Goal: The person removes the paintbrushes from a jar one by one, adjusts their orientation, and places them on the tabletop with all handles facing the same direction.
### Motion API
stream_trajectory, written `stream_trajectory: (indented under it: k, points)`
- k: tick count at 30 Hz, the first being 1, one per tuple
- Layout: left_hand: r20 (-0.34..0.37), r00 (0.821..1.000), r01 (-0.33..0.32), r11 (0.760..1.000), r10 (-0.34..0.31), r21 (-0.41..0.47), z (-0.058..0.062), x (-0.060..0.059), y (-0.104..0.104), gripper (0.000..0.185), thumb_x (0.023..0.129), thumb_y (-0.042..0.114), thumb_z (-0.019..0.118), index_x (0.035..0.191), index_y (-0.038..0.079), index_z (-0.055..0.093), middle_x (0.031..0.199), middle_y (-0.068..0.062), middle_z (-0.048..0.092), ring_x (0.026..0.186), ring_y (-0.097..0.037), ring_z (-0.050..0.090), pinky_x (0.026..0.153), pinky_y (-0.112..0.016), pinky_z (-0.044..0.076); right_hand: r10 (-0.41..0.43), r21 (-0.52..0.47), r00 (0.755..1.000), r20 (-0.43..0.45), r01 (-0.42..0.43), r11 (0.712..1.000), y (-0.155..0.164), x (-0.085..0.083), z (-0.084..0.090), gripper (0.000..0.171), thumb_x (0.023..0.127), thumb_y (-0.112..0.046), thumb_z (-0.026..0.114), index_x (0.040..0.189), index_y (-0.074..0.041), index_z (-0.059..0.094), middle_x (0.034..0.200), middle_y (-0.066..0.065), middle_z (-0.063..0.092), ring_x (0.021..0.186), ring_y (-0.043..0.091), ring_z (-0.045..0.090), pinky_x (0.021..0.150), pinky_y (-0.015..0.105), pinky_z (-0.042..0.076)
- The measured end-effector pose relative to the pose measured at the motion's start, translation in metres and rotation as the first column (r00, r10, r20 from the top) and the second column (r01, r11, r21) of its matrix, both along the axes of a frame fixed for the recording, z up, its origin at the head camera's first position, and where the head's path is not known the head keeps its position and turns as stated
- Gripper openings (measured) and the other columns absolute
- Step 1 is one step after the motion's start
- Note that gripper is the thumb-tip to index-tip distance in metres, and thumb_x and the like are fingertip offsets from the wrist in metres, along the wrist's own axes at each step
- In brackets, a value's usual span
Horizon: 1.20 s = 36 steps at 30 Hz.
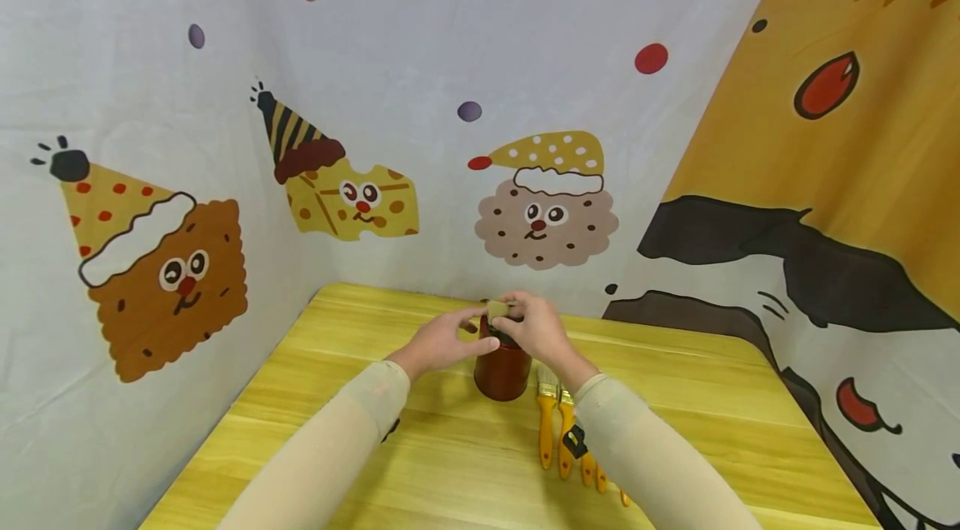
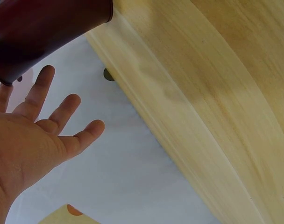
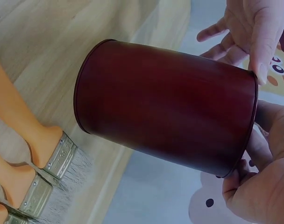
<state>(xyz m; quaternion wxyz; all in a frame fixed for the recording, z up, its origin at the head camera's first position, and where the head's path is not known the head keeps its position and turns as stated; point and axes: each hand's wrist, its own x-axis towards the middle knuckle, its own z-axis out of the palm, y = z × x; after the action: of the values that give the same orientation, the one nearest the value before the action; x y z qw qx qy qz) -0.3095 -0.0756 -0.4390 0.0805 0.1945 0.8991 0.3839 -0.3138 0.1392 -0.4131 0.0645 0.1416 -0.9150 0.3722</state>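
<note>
A dark red cylindrical container [image 1: 502,372] stands upright on the table, its mouth partly hidden by both hands. My right hand [image 1: 536,330] is over the rim from the right, fingers bent. Between its thumb and fingers it pinches a small tan piece [image 1: 497,311], whose kind is too small to tell. From the left, my left hand [image 1: 446,340] reaches to the rim with fingers spread and fairly straight; its thumb lies across the front of the upper edge. In the right wrist view the left thumb touches or nearly touches the rim of the container [image 3: 165,107].
Several paintbrushes with orange handles [image 1: 546,430] lie side by side right of the container, bristles toward the back, partly under the right forearm. A wood-grain table [image 1: 450,472] meets a white cloth backdrop [image 1: 420,55] printed with cartoon snacks.
</note>
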Motion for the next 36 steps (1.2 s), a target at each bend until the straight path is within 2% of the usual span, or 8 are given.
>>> stream_trajectory:
  k: [11, 20, 24, 29, 36]
  points:
    - [-0.01, 1.0, -0.003, 1.0, 0.003, -0.003, 0.0, 0.0, 0.0, 0.081, 0.096, 0.072, 0.066, 0.165, 0.035, 0.043, 0.157, -0.008, 0.06, 0.138, -0.03, 0.062, 0.107, -0.059, 0.054, -0.003, -0.003, 1.0, 0.001, 0.003, 1.0, -0.003, 0.001, 0.0, 0.036, 0.098, -0.025, 0.081, 0.133, -0.018, 0.072, 0.119, 0.013, 0.08, 0.108, 0.031, 0.077, 0.087, 0.047, 0.064]
    - [-0.002, 1.0, -0.013, 1.0, 0.013, 0.0, 0.002, 0.002, 0.001, 0.078, 0.095, 0.071, 0.068, 0.163, 0.04, 0.044, 0.158, -0.005, 0.059, 0.138, -0.028, 0.061, 0.106, -0.058, 0.054, -0.006, -0.028, 0.999, 0.039, 0.007, 1.0, -0.001, 0.002, 0.004, 0.037, 0.099, -0.026, 0.08, 0.134, -0.019, 0.071, 0.126, 0.017, 0.077, 0.116, 0.034, 0.074, 0.092, 0.051, 0.063]
    - [-0.006, 1.0, -0.009, 1.0, 0.009, 0.009, 0.002, 0.002, 0.0, 0.073, 0.097, 0.068, 0.068, 0.162, 0.043, 0.045, 0.158, -0.004, 0.058, 0.137, -0.027, 0.062, 0.104, -0.058, 0.055, -0.005, -0.034, 0.999, 0.034, 0.006, 0.999, 0.002, 0.002, 0.009, 0.037, 0.099, -0.026, 0.08, 0.134, -0.018, 0.071, 0.123, 0.017, 0.078, 0.115, 0.034, 0.075, 0.091, 0.051, 0.063]
    - [-0.009, 1.0, -0.011, 1.0, 0.011, 0.011, 0.002, 0.002, 0.0, 0.071, 0.097, 0.067, 0.068, 0.161, 0.046, 0.045, 0.16, -0.002, 0.056, 0.138, -0.027, 0.062, 0.104, -0.059, 0.055, 0.002, -0.054, 1.0, 0.016, -0.001, 0.999, 0.01, 0.001, 0.02, 0.038, 0.1, -0.024, 0.079, 0.135, -0.014, 0.07, 0.12, 0.018, 0.079, 0.109, 0.035, 0.076, 0.089, 0.05, 0.064]
    - [-0.011, 1.0, -0.014, 1.0, 0.015, 0.013, 0.001, 0.001, 0.001, 0.071, 0.096, 0.069, 0.068, 0.16, 0.048, 0.046, 0.159, 0.0, 0.058, 0.137, -0.026, 0.062, 0.108, -0.058, 0.053, -0.039, -0.127, 0.998, 0.044, 0.044, 0.991, 0.029, -0.001, 0.045, 0.043, 0.102, -0.027, 0.077, 0.14, -0.013, 0.065, 0.129, 0.023, 0.074, 0.114, 0.038, 0.074, 0.092, 0.052, 0.062]
